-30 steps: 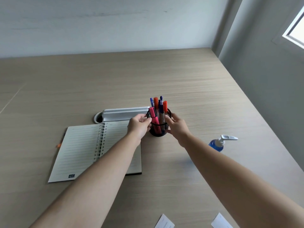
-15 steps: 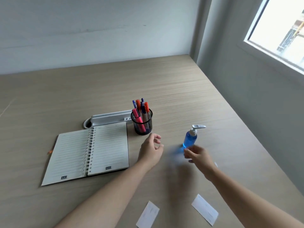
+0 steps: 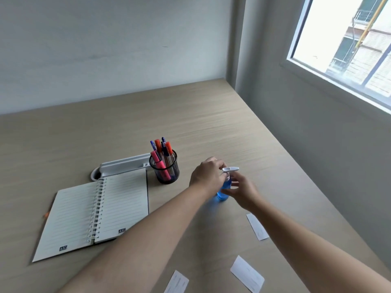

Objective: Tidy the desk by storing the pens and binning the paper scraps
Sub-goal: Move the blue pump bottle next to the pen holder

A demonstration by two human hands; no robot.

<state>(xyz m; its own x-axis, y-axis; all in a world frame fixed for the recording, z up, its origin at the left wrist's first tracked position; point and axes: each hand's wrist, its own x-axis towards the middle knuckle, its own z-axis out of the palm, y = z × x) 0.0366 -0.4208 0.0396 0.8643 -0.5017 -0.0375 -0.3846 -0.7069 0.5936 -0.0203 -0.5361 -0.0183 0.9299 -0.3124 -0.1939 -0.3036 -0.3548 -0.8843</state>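
Desk (image 3: 211,127) bears three paper scraps (image 3: 257,226), one pen cup (image 3: 165,171); both hands (image 3: 208,176) clasp one blue bottle (image 3: 223,192).

Worktop (image 3: 211,123): pale wood grain. Centre: black mesh pen cup (image 3: 165,171), white cable tray (image 3: 124,166) just beside it. Lower left: open spiral notebook (image 3: 93,212). Centre right: blue pump bottle (image 3: 224,190). Lower right: three paper scraps (image 3: 257,226), (image 3: 247,273), (image 3: 176,282).
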